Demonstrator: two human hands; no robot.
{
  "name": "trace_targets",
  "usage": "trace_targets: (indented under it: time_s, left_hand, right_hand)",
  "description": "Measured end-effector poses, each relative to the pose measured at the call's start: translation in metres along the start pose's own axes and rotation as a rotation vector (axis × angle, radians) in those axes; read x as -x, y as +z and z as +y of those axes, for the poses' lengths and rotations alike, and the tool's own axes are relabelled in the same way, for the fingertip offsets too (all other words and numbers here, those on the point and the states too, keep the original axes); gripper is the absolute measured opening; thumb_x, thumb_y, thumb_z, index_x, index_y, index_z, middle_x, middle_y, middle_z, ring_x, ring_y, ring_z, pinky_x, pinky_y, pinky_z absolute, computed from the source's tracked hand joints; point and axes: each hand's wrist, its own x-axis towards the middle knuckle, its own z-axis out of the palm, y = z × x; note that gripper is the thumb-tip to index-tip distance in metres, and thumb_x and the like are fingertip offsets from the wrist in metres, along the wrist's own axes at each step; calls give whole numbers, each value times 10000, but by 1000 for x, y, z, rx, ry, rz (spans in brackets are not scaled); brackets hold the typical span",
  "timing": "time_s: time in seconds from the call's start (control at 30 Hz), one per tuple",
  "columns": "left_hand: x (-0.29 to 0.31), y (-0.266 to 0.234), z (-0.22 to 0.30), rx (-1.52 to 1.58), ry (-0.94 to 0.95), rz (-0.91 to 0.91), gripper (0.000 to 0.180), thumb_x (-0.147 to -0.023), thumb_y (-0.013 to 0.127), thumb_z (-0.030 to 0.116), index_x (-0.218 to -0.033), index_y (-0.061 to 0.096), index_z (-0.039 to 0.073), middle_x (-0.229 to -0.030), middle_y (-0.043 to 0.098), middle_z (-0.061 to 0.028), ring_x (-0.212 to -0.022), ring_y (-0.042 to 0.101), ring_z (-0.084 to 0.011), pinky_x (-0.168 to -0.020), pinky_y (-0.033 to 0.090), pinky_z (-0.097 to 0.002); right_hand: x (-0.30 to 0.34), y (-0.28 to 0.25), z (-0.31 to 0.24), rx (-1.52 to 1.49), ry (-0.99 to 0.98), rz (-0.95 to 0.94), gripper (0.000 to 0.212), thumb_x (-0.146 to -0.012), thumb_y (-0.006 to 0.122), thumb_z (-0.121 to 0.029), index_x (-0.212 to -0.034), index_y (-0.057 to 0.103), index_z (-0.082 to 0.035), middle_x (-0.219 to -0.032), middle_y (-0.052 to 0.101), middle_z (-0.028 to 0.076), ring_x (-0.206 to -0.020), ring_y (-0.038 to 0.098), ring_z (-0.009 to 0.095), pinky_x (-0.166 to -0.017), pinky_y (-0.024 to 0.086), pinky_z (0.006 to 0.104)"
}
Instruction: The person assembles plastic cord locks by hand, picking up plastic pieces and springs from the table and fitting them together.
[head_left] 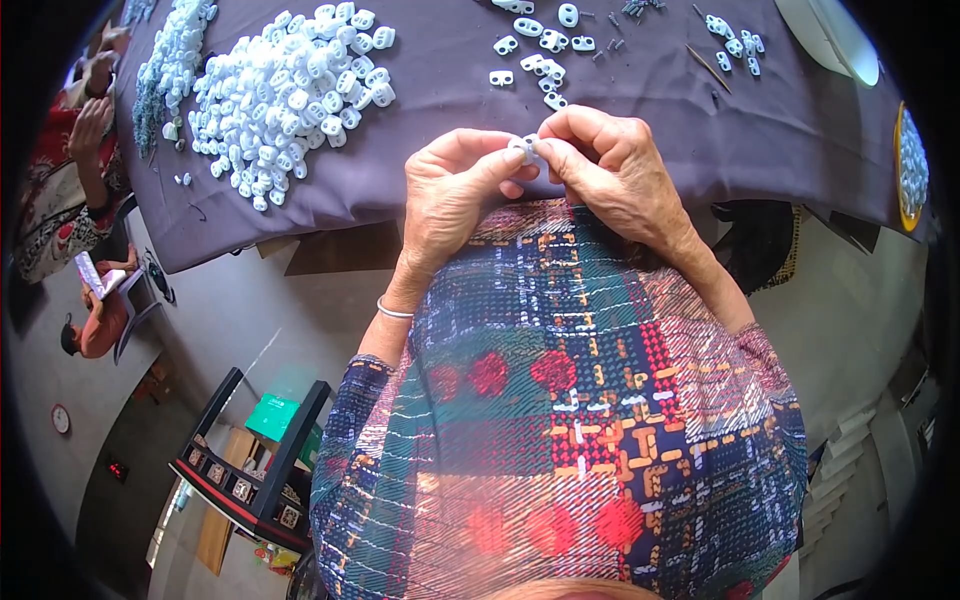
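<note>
Just past the table's near edge, both hands meet at the fingertips around a small white plastic cord lock point(527, 147). My left hand point(452, 185) pinches its left side between thumb and fingers. On its other side, the thumb and forefinger of my right hand point(615, 172) press against it. The fingers cover part of the piece. Beyond them lie several loose white two-hole cord locks point(545, 68). A large heap of similar white pieces point(285, 90) is spread at the left on the dark tablecloth point(430, 130).
Small dark metal bits point(612, 46) and a thin pointed stick point(708, 70) lie at the far right. A white bowl point(830, 40) and a yellow-rimmed container point(905, 170) stand at the right edge. Another person's hand point(90, 125) is at the far left.
</note>
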Motion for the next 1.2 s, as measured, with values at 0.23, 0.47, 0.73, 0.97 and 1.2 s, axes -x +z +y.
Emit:
trace_targets:
  time_s: [0.23,0.47,0.73,0.97,1.2]
  left_hand:
    - [-1,0,-1,-13,4,4,133,-826,628,9,-947,615,-44,-873,656,-132,-715,639,-155,-610,513,-231]
    - [-1,-2,-4,-12,18,-1,159,-813,658,31,-948,623,-44,-843,659,-130,-706,635,-147,-618,513,-237]
    - [0,0,-7,-69,23,40,175,-818,660,44,-963,616,-44,-849,656,-104,-694,622,-123,-630,514,-233]
    - [-3,0,-8,-98,28,50,172,-816,664,44,-960,618,-39,-852,658,-102,-698,619,-114,-637,518,-224]
    - [-3,3,-8,-156,74,90,163,-822,661,56,-948,618,-38,-851,658,-99,-681,622,-106,-624,522,-222]
  right_hand:
    - [-1,-1,0,-19,27,-21,111,-883,574,-101,-886,608,4,-656,545,-22,-579,490,26,-496,400,176]
    - [-1,-1,2,-59,92,-49,115,-886,571,-113,-885,606,-3,-638,530,-25,-555,486,24,-470,411,174]
    - [-1,0,8,-56,73,-43,116,-888,571,-121,-888,605,-10,-624,524,-24,-520,478,26,-457,400,170]
    - [-4,-1,10,-72,114,-63,115,-890,567,-115,-890,605,-7,-620,520,-24,-519,476,26,-454,398,166]
    - [-11,-1,9,-148,200,-131,128,-894,559,-113,-900,605,7,-627,537,-11,-517,493,32,-462,435,172]
